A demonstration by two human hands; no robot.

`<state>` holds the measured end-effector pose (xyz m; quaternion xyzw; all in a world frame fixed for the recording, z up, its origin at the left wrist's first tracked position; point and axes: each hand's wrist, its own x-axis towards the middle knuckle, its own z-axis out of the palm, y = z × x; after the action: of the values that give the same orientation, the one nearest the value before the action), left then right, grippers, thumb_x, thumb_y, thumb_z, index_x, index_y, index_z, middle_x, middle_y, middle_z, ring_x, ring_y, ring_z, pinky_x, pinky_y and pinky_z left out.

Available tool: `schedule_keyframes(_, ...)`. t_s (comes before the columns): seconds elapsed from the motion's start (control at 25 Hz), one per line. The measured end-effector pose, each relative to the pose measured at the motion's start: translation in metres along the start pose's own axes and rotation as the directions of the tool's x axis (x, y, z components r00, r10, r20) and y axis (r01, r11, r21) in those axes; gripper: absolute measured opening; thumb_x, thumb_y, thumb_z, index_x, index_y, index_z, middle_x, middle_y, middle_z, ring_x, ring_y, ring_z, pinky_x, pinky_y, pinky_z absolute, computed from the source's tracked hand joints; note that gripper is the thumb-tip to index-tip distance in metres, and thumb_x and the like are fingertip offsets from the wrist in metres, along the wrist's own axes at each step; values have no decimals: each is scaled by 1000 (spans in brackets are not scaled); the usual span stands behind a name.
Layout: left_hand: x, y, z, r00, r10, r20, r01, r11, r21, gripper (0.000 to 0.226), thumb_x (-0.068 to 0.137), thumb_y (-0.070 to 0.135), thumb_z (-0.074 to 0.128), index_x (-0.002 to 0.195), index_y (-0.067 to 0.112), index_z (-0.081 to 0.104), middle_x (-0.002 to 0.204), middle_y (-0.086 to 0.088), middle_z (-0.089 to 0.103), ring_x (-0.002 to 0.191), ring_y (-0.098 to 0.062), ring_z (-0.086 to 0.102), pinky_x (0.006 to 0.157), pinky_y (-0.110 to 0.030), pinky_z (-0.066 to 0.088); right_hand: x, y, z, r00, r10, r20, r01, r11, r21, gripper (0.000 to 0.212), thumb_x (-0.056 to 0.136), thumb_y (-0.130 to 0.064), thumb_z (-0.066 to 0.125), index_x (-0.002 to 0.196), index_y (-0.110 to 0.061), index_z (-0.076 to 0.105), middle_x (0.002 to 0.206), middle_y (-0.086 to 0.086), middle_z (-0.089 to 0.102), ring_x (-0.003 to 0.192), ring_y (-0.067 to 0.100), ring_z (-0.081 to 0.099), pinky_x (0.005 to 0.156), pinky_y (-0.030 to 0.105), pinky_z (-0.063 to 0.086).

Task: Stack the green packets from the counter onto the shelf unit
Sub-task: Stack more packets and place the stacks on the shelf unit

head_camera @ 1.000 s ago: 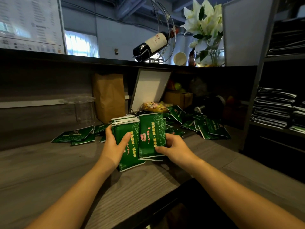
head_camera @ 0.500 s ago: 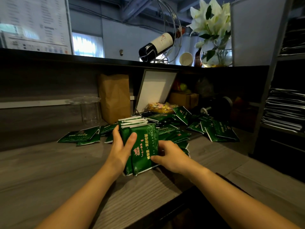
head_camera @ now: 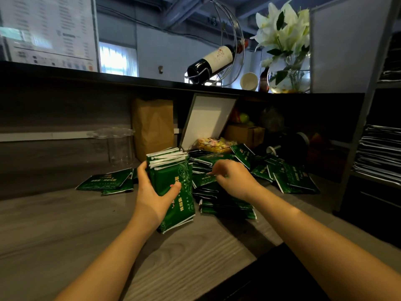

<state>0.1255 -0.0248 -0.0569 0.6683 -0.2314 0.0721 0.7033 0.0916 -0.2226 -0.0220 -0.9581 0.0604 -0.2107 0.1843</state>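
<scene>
My left hand (head_camera: 152, 196) grips an upright bundle of green packets (head_camera: 173, 170), its lower edge resting on the grey wooden counter (head_camera: 65, 224). To its right, my right hand (head_camera: 236, 181) reaches over a low pile of green packets (head_camera: 225, 205), fingers curled and pinching the edge of one packet on top. More packets lie loose on the counter at the left (head_camera: 106, 181) and at the right (head_camera: 295, 181). The metal shelf unit (head_camera: 364, 118) stands at the far right, with stacks of flat packets (head_camera: 379, 153) on its shelves.
Behind the packets stand a brown paper bag (head_camera: 153, 124), a clear glass jar (head_camera: 119, 146), an open box with a raised white lid (head_camera: 208, 118) and a cardboard box (head_camera: 244, 133). On the ledge above sit a wine bottle (head_camera: 212, 61) and a flower vase (head_camera: 288, 77).
My right hand left the bundle and moved right onto the pile. The left hand now holds the squared bundle alone, upright on the counter.
</scene>
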Motion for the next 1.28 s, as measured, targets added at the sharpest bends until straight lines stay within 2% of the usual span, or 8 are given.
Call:
schedule_keyframes(0.24,-3,-5,3,992,-77,98,75,997,27,79,82,5,68,143,20,20,116,9,49,90,4,52,85,-22,41,20,10,13,941,62,333,68,929,-365,63,91,-39,51,147,-21,28,150,7,35,137,28,32,110,41,30)
schedule_keyframes(0.48,0,-8,0,984,-132,119,133,991,-6,69,82,6,67,137,21,28,111,3,56,90,-7,58,74,-23,48,-15,8,-2,978,-130,162,196,834,-516,43,92,-36,54,133,-26,48,130,3,52,120,26,44,94,37,37)
schedule_keyframes(0.56,-1,-7,0,987,-112,119,117,993,-33,55,86,2,62,128,23,33,103,5,59,87,-6,59,72,-24,49,-26,10,-8,982,-185,-35,156,905,-395,30,95,-30,51,123,-24,56,116,2,62,111,24,50,85,35,41)
schedule_keyframes(0.68,5,-13,-2,988,-117,95,121,992,-32,49,86,5,63,124,23,38,103,8,59,94,-14,60,86,-38,49,-35,14,-19,965,-18,-262,62,985,162,25,95,-20,53,120,-18,57,107,1,65,102,19,60,83,36,51)
schedule_keyframes(0.84,5,-14,-4,987,-127,98,126,992,16,51,86,8,64,127,22,38,105,6,58,100,-19,58,90,-39,47,-48,1,-25,999,45,-5,-22,584,812,19,94,-6,52,109,-12,62,103,4,70,91,12,68,75,22,56)
schedule_keyframes(1.0,6,-12,-2,988,-116,105,114,993,21,57,89,8,59,138,17,32,117,-2,54,108,-20,54,96,-42,45,-59,-17,-13,963,-32,269,-202,579,790,21,91,-7,56,111,-8,64,103,8,71,89,14,70,73,23,56)
schedule_keyframes(1.16,-1,-10,1,987,-119,108,127,990,-68,35,98,23,41,132,22,35,110,5,57,91,-5,61,76,-21,51,-57,-33,7,983,0,185,-139,658,740,11,92,-5,55,101,-7,62,88,1,67,63,-6,63,52,9,45)
schedule_keyframes(1.28,-2,-13,1,987,-107,118,112,993,-35,50,90,18,56,136,18,34,106,6,57,89,-5,60,71,-20,50,-51,-36,28,996,23,84,-70,784,617,11,89,-14,63,89,-4,58,85,13,63,58,4,55,54,19,44)
